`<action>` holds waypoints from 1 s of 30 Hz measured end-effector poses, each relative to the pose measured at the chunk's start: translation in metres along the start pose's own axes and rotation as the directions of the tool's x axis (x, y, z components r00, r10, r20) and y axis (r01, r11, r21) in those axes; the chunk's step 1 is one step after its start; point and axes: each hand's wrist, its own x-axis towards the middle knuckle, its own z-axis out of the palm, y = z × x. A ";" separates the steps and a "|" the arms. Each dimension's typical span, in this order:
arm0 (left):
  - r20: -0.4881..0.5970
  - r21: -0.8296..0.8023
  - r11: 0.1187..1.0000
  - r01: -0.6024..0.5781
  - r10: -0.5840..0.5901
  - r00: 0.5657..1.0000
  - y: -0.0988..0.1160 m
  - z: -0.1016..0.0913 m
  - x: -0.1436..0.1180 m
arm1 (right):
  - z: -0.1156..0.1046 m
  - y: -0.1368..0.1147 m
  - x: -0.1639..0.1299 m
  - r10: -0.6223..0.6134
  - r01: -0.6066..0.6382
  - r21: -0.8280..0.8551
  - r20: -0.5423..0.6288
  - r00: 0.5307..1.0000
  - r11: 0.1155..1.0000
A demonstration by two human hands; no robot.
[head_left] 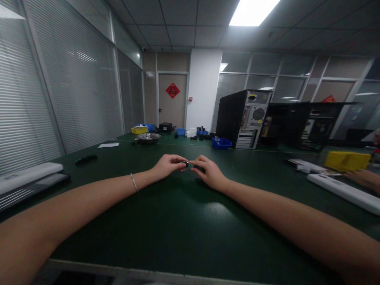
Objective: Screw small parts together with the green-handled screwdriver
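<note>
My left hand (169,165), with a beaded bracelet on its wrist, is closed in a pinch on a small black part (186,164) above the middle of the green table (142,229). The part is too small to name. From the other side, my right hand (209,172) reaches in with its index fingertip at the part. Its thumb sits lower, with a gap between thumb and index finger, and I see nothing held in that hand.
Back right stand black computer cases (234,118), with a blue bin (221,143) before them. A metal bowl (148,137) lies back left. A dark object (86,159) and white-and-black units (29,178) are left. Another person's hand (366,178) is near a yellow bin (347,161).
</note>
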 end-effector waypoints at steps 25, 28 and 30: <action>-0.026 -0.003 0.999 -0.042 0.042 0.999 -0.006 -0.001 0.000 | -0.009 -0.011 0.002 -0.144 0.121 0.206 0.103 0.984 0.971; -0.006 -0.070 0.996 -0.063 0.063 0.998 -0.007 -0.001 0.000 | -0.009 -0.010 0.002 -0.129 0.109 0.199 0.094 0.987 0.974; 0.010 -0.115 0.992 -0.057 0.058 0.998 -0.008 -0.001 0.001 | -0.007 -0.008 0.002 -0.088 0.076 0.165 0.063 0.994 0.983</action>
